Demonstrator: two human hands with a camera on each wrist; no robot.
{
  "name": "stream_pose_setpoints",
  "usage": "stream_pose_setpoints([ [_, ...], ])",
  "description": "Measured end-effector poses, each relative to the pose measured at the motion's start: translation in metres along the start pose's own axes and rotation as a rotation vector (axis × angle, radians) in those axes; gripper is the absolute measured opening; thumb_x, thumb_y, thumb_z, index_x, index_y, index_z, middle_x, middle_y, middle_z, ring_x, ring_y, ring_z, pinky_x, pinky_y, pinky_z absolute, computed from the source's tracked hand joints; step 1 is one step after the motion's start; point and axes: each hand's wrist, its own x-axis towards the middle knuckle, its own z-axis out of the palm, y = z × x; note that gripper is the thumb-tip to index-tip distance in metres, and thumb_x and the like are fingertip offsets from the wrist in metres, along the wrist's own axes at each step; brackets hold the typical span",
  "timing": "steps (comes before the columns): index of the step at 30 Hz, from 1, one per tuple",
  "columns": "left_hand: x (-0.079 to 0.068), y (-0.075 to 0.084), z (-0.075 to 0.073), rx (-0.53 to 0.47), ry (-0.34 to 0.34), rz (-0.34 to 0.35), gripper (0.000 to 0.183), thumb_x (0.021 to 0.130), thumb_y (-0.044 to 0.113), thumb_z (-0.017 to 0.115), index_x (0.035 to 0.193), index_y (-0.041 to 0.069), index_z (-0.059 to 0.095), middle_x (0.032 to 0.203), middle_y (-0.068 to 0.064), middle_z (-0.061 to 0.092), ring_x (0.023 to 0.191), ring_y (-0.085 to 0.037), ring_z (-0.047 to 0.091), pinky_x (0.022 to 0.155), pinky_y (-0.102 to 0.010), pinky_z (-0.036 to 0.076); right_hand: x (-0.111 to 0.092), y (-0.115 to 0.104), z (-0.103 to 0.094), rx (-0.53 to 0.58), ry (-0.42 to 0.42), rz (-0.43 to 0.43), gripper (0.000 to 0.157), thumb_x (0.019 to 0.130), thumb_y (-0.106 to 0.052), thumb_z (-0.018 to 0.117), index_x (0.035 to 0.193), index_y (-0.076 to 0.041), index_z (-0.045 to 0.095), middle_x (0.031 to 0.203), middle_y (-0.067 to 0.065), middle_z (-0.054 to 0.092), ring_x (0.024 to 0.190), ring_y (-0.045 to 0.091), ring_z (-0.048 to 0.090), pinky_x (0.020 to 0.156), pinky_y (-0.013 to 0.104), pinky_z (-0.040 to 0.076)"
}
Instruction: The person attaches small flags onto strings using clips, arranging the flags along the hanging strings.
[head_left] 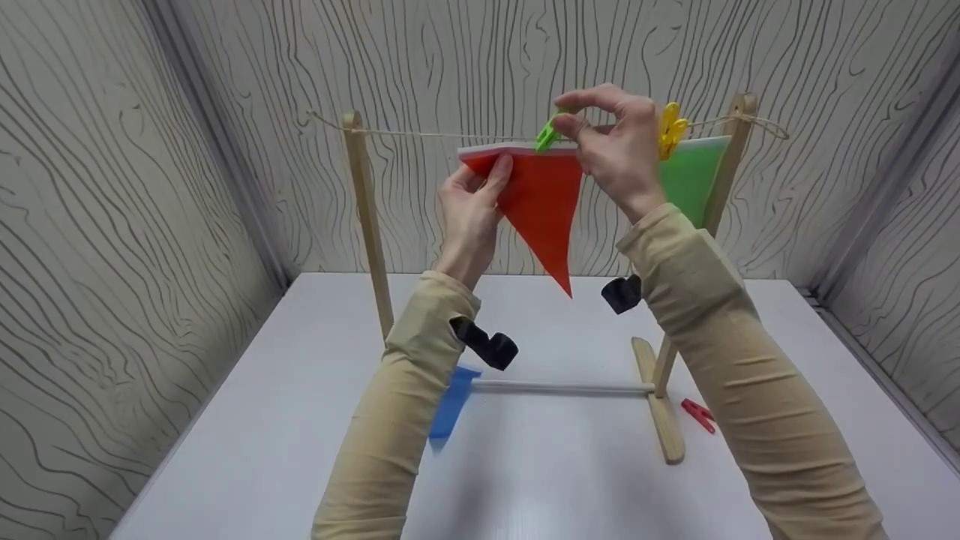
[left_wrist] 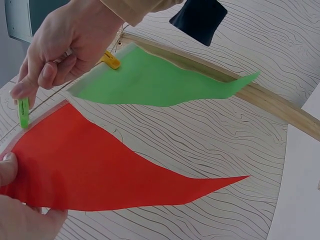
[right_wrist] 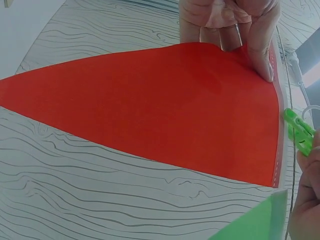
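My left hand (head_left: 471,210) pinches the upper left part of a red triangular pennant (head_left: 544,199), thumb in front and fingers behind. The pennant's white top edge lies along a thin string (head_left: 420,135), its point hanging down. Between thumb and forefinger, my right hand (head_left: 619,146) holds a green clothespin (head_left: 547,136), its tips right at the white edge. In the right wrist view the clothespin (right_wrist: 299,131) overlaps the string beside that edge. Just right of the hand, a yellow clothespin (head_left: 671,131) sits on the top edge of a green pennant (head_left: 694,176).
Two wooden posts (head_left: 365,217) hold up the string, joined low down by a white rod (head_left: 562,387). A wooden foot (head_left: 666,431) supports the right post. On the white table (head_left: 555,472) lie a red clothespin (head_left: 699,415) and a blue piece (head_left: 450,405), partly behind my left sleeve.
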Motion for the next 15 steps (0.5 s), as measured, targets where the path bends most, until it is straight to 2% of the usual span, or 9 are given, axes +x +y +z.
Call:
stream_pose_setpoints([
  [3,0.0002,0.0001,0.0012,0.0,0.005,-0.003,0.026,0.096,0.009,0.066,0.12,-0.001,0.065,0.104,-0.008,0.068,0.095,-0.018,0.065,0.095,-0.04,0.059,-0.0002,-0.0003,0.0002,-0.012,-0.019,-0.014,0.022,0.089,-0.003,0.074,0.11,0.004,0.074,0.102,0.006,0.07,0.076,-0.01,0.065,0.071,0.012,0.056],
  [6,0.0004,0.0003,0.0021,-0.001,0.008,-0.006,0.026,0.096,0.01,0.066,0.12,-0.001,0.066,0.104,-0.008,0.068,0.095,-0.018,0.065,0.095,-0.04,0.059,-0.0003,-0.0011,0.0002,-0.023,-0.044,-0.022,0.021,0.09,-0.002,0.072,0.109,0.005,0.074,0.104,0.011,0.07,0.085,-0.003,0.067,0.076,0.012,0.056],
  [10,0.0003,0.0003,0.0028,0.004,0.007,-0.01,0.026,0.096,0.011,0.065,0.12,-0.001,0.066,0.105,-0.009,0.068,0.096,-0.019,0.065,0.096,-0.04,0.059,-0.0001,-0.0015,-0.0005,-0.048,-0.073,-0.03,0.02,0.092,-0.001,0.07,0.11,0.006,0.073,0.109,0.017,0.071,0.101,0.015,0.067,0.079,0.01,0.055],
  [12,0.0002,0.0,0.0027,0.009,0.004,-0.011,0.027,0.097,0.011,0.065,0.121,-0.001,0.065,0.106,-0.009,0.068,0.097,-0.019,0.065,0.096,-0.041,0.059,0.0001,-0.0017,-0.0008,-0.066,-0.086,-0.035,0.019,0.093,-0.001,0.069,0.11,0.005,0.073,0.111,0.019,0.071,0.104,0.018,0.067,0.08,0.01,0.055],
  [15,0.0006,-0.0001,0.003,-0.002,0.004,-0.016,0.026,0.097,0.01,0.065,0.121,-0.002,0.065,0.105,-0.008,0.067,0.096,-0.018,0.065,0.096,-0.041,0.059,0.001,-0.0025,-0.0008,-0.07,-0.104,-0.024,0.019,0.093,0.001,0.068,0.11,0.005,0.074,0.11,0.018,0.071,0.1,0.017,0.069,0.08,0.011,0.056],
])
